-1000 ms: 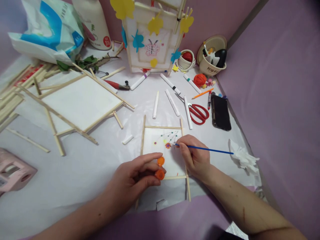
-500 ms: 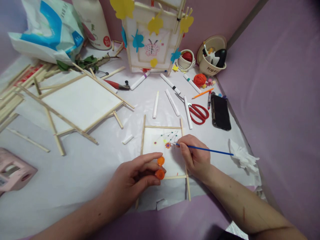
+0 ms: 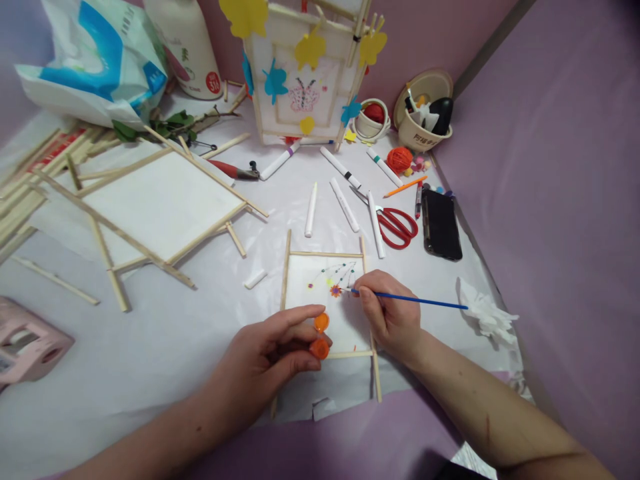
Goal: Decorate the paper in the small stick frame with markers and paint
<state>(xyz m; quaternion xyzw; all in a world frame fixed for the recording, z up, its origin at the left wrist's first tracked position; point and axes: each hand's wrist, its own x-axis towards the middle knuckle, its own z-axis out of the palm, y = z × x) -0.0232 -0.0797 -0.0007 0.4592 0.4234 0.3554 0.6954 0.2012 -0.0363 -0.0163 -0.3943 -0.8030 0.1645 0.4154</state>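
My right hand [image 3: 393, 310] is closed round a thin blue paintbrush [image 3: 425, 300], its tip at an orange flower [image 3: 335, 291] painted on a white panel [image 3: 303, 297]. Sticks frame that panel, and a few dark stems with small dots are drawn above the flower. Between the fingers and thumb of my left hand [image 3: 273, 350] is a small orange paint pot [image 3: 320, 348] with its lid flipped up. The hand hovers over the panel's lower left part and hides some of it.
Several white markers [image 3: 311, 210] and red-handled scissors [image 3: 397, 228] lie beyond the panel. A black phone [image 3: 442, 225] and crumpled tissue [image 3: 485, 312] are at right. Another stick frame [image 3: 165, 200] lies left. A decorated lantern [image 3: 305, 80] stands at the back.
The brush tip has shifted slightly left, onto the edge of the orange flower. My left hand and the paint pot stay in place.
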